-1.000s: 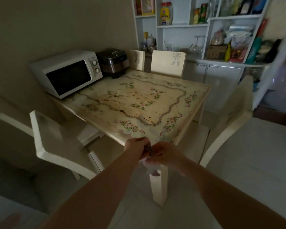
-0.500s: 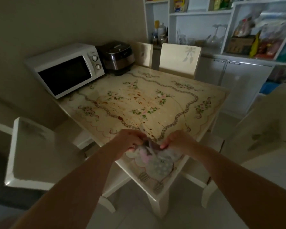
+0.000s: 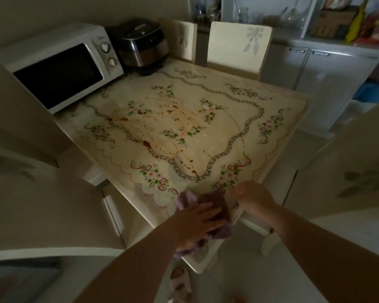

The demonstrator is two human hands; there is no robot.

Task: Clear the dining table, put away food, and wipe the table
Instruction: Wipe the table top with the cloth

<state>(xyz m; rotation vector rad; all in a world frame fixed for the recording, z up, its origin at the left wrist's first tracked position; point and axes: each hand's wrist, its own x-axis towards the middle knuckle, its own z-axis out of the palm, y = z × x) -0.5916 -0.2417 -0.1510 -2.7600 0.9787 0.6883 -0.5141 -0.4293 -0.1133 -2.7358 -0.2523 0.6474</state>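
Stained table (image 3: 282,154): left hand (image 3: 197,217) pressed purple cloth (image 3: 214,199) flat, fingers spread, for wiping; right hand (image 3: 255,199) hovered loosely curled, empty.

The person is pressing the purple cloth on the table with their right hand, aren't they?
Not quite. The head view shows the left hand pressing flat on the purple cloth on the table. The right hand is beside the cloth and holds nothing.
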